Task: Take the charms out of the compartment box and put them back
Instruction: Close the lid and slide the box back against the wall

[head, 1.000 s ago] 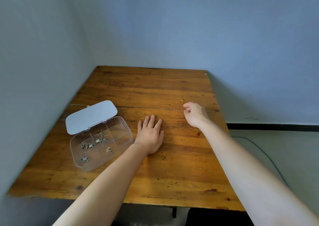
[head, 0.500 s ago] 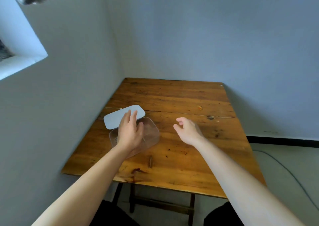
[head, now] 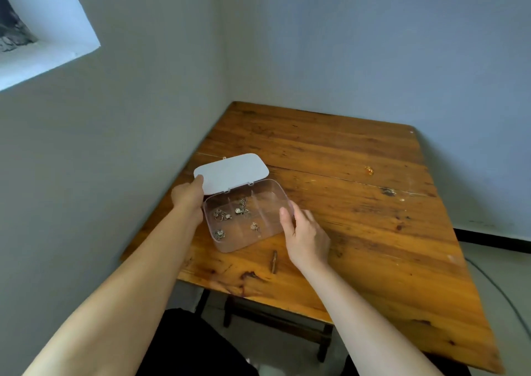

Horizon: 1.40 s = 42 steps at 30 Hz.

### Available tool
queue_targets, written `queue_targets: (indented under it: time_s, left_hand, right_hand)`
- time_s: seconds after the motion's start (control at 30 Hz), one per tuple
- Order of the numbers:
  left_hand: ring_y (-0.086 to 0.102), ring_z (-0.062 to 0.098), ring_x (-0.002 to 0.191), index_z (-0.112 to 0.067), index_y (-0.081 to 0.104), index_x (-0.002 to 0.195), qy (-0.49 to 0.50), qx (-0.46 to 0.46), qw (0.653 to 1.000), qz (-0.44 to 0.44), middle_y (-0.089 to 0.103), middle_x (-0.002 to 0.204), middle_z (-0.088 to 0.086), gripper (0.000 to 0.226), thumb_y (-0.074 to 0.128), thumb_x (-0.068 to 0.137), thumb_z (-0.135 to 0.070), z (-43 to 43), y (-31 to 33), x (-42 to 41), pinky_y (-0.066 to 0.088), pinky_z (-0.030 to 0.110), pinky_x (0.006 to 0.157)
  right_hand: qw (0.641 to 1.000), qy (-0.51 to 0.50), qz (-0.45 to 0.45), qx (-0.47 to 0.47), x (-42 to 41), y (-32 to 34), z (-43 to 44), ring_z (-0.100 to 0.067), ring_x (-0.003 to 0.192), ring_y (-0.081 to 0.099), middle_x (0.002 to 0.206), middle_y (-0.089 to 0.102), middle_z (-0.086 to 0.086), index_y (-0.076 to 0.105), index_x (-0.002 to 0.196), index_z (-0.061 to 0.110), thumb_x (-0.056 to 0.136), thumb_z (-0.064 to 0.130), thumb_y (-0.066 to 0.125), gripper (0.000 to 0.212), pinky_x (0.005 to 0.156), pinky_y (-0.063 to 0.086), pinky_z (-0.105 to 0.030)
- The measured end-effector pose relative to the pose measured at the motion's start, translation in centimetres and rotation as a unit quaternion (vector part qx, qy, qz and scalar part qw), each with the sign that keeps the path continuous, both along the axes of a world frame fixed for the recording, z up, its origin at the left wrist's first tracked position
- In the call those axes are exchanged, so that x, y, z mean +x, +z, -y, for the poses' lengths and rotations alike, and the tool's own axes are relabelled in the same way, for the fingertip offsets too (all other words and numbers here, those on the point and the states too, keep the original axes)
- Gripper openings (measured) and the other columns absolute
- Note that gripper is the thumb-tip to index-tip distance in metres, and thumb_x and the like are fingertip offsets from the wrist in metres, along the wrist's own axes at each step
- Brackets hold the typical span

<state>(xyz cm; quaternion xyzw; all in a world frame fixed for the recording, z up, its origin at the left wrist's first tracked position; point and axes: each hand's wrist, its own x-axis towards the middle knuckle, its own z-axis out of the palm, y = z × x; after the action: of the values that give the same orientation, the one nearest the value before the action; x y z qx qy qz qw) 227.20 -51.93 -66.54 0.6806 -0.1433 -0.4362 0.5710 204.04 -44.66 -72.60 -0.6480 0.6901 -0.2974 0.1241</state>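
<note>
A clear plastic compartment box lies near the left edge of the wooden table, its white lid swung open behind it. Several silvery charms lie in its left and middle compartments. My left hand grips the box's left end where the lid meets it. My right hand holds the box's right end, thumb against the wall. A small gold charm lies alone on the table, far to the right of the box.
Grey walls close in on the table's left and far sides. A dark knot marks the wood just in front of the box. A cable runs over the floor at the right.
My left hand has come off the top of the box and taken its left end. My right hand has moved left from the gold charm to the box's right end. The view has swung left.
</note>
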Motion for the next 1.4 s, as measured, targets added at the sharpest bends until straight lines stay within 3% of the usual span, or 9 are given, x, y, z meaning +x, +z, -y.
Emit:
queue_targets:
  time_s: [0.1, 0.27, 0.6, 0.77, 0.87, 0.93, 1.2, 1.27, 1.4]
  left_hand:
    - [0.061, 0.024, 0.077, -0.004, 0.062, 0.109, 0.020, 0.014, 1.000, 0.011, 0.066, 0.107, 0.010, 0.030, 0.070, 0.091, -0.026, 0.9, 0.1, 0.1, 0.050, 0.033, 0.060]
    - [0.057, 0.021, 0.091, -0.006, 0.064, 0.125, 0.017, -0.003, 0.999, 0.051, 0.065, 0.124, 0.014, 0.036, 0.069, 0.090, -0.011, 1.0, 0.0, 0.6, 0.049, 0.032, 0.075]
    - [0.064, 0.008, 0.091, -0.017, 0.072, 0.113, -0.020, -0.115, 0.978, 0.174, 0.069, 0.095, -0.011, 0.028, 0.074, 0.086, -0.024, -3.3, 0.9, 1.7, 0.048, 0.018, 0.073]
    - [0.062, -0.014, 0.081, -0.020, 0.077, 0.104, -0.129, -0.197, 0.874, 0.426, 0.070, 0.091, -0.021, 0.017, 0.072, 0.088, -0.020, -7.8, -0.7, 2.4, 0.044, 0.004, 0.075]
    - [0.069, 0.007, 0.099, -0.015, 0.075, 0.109, -0.215, -0.239, 0.777, 0.541, 0.075, 0.108, -0.004, 0.023, 0.070, 0.088, -0.008, -10.0, -1.7, 3.0, 0.052, 0.023, 0.090]
    - [0.068, 0.019, 0.107, -0.011, 0.074, 0.114, -0.260, -0.233, 0.732, 0.585, 0.073, 0.116, 0.006, 0.027, 0.071, 0.087, -0.006, -10.7, -2.0, 3.3, 0.052, 0.031, 0.095]
    - [0.062, 0.032, 0.119, -0.004, 0.068, 0.121, -0.339, -0.206, 0.638, 0.660, 0.065, 0.129, 0.016, 0.031, 0.065, 0.090, -0.003, -11.8, -2.0, 3.7, 0.052, 0.047, 0.099]
    - [0.049, 0.030, 0.134, -0.011, 0.061, 0.132, -0.347, -0.195, 0.618, 0.678, 0.055, 0.142, 0.011, 0.036, 0.055, 0.098, -0.021, -12.0, -2.1, 3.2, 0.043, 0.047, 0.108]
    - [-0.008, 0.017, 0.152, -0.036, 0.017, 0.154, -0.431, -0.117, 0.553, 0.704, 0.000, 0.163, -0.005, 0.065, 0.018, 0.097, -0.065, -11.6, -2.1, 1.2, -0.003, 0.038, 0.122]
  right_hand:
    - [0.999, -0.027, 0.001, -0.032, 0.4, 0.1, 0.0, -0.020, 0.098, 0.070, 0.123, 0.069, 0.004, 0.059, 0.136, 0.029, 0.101, 0.059, 0.022, 0.059, 0.065, 0.044, -0.024]
    - [0.996, -0.041, 0.061, -0.049, 0.2, -0.1, 0.0, -0.021, 0.094, 0.070, 0.118, 0.072, 0.004, 0.069, 0.126, 0.023, 0.104, 0.041, 0.038, 0.042, 0.067, 0.055, -0.030]
    - [0.996, -0.065, 0.060, 0.015, 0.7, 0.6, 0.7, -0.012, 0.079, 0.053, 0.111, 0.069, 0.000, 0.074, 0.111, 0.021, 0.105, 0.044, 0.033, 0.047, 0.054, 0.033, -0.020]
    - [0.970, -0.043, 0.187, 0.149, 0.0, 2.2, 0.9, -0.027, 0.100, 0.063, 0.112, 0.071, -0.006, 0.071, 0.117, 0.027, 0.102, 0.052, 0.030, 0.050, 0.083, 0.050, -0.036]
    - [0.930, -0.045, 0.326, 0.164, -0.2, 3.0, 0.0, -0.019, 0.091, 0.066, 0.107, 0.071, -0.001, 0.068, 0.107, 0.030, 0.103, 0.049, 0.033, 0.039, 0.086, 0.051, -0.040]
    - [0.909, -0.048, 0.378, 0.169, -0.2, 3.3, -0.7, -0.012, 0.088, 0.065, 0.111, 0.068, 0.001, 0.062, 0.125, 0.027, 0.103, 0.051, 0.032, 0.044, 0.083, 0.048, -0.035]
    - [0.905, -0.025, 0.394, 0.157, 0.2, 3.5, -1.8, -0.021, 0.119, 0.059, 0.140, 0.055, -0.004, 0.050, 0.142, 0.024, 0.104, 0.052, 0.034, 0.050, 0.096, 0.047, -0.036]
    - [0.908, -0.015, 0.387, 0.160, 0.4, 3.3, -1.8, -0.023, 0.128, 0.053, 0.146, 0.051, -0.004, 0.046, 0.146, 0.025, 0.104, 0.053, 0.033, 0.052, 0.107, 0.044, -0.042]
    - [0.929, 0.054, 0.325, 0.171, 0.0, 2.7, -1.5, -0.023, 0.144, 0.037, 0.159, 0.037, 0.001, 0.033, 0.154, 0.033, 0.106, 0.044, 0.031, 0.050, 0.118, 0.030, -0.049]
